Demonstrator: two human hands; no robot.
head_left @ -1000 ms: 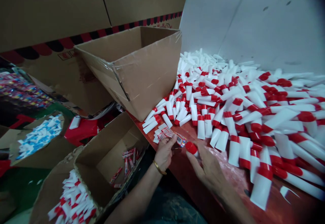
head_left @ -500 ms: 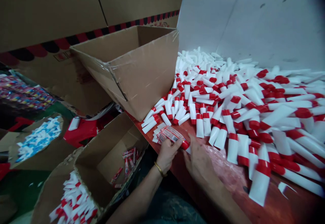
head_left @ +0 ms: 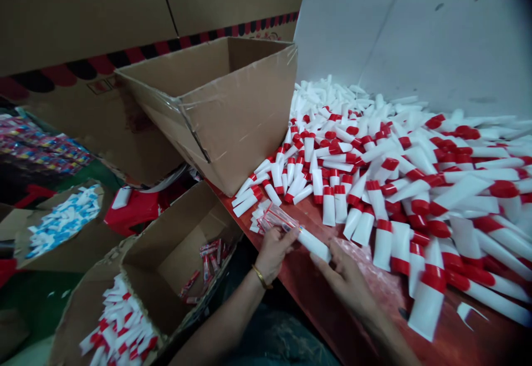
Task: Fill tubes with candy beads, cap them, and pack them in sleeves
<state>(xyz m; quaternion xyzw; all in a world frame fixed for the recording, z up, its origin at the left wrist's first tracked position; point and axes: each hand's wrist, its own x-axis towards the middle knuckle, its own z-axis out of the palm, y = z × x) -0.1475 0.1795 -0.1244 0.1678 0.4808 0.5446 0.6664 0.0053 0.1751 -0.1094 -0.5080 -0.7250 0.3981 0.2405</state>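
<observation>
My left hand (head_left: 272, 255) is closed on a clear printed plastic sleeve (head_left: 281, 217), pinched at its open end above the red tabletop. In the fingers of my right hand (head_left: 344, 274) is the end of a white tube (head_left: 313, 244), whose other end meets the sleeve's mouth. I cannot tell how far inside it reaches. Several flat white and printed sleeves (head_left: 258, 219) lie beside my left hand. A large pile of white tubes with red caps (head_left: 374, 194) spreads beyond both hands.
A tall cardboard box (head_left: 241, 117) stands at the table's left edge. Below it, an open carton (head_left: 166, 249) holds several printed packs (head_left: 211, 258). White-and-red tubes (head_left: 120, 327) fill another carton, and blue-and-white pieces (head_left: 64, 222) lie farther left. A pale wall (head_left: 399, 34) rises behind the pile.
A red cap showed at the sleeve's mouth before; now a length of white tube sticks out there. My right hand has shifted slightly right and grips the tube's end. My left hand stays nearly still.
</observation>
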